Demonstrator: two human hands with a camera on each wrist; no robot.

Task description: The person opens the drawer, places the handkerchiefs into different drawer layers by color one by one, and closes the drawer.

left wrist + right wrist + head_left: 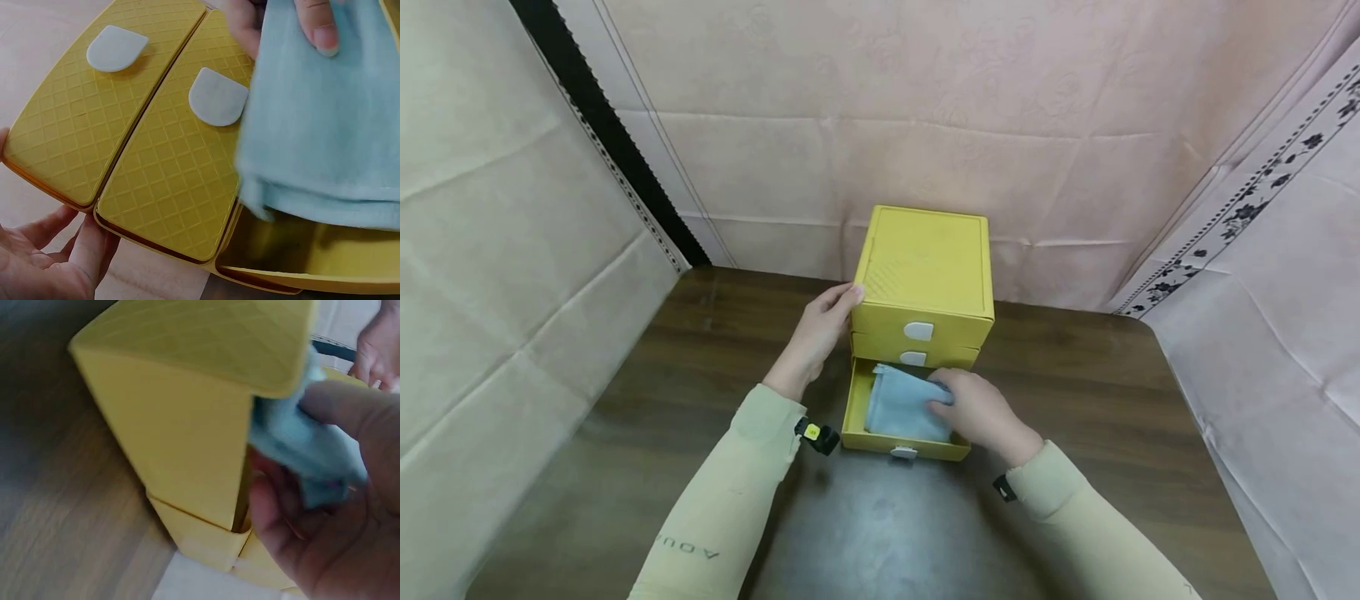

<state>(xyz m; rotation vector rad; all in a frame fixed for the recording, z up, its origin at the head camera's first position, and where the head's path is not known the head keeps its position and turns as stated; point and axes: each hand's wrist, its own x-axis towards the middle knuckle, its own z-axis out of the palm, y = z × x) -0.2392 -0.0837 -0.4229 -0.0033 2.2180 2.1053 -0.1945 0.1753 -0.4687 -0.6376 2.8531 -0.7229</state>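
A yellow box of three stacked drawers [928, 258] stands on the table, its bottom drawer [856, 408] pulled out. My left hand [820, 333] rests against the box's left side, thumb at the top front corner and the other fingers along the side. The right hand [973, 408] pinches a folded light blue cloth [902, 404] by its right side, thumb on top and fingers beneath. In the left wrist view the cloth [319, 119] hangs over the drawer opening. Seen from the right wrist, its bunched edge [306, 444] lies between thumb and fingers.
The upper two drawers are closed, with white tabs [918, 331] on their fronts. The dark wooden table [715, 467] spreads around the box. Pale cloth hangings [880, 158] stand behind it and at both sides.
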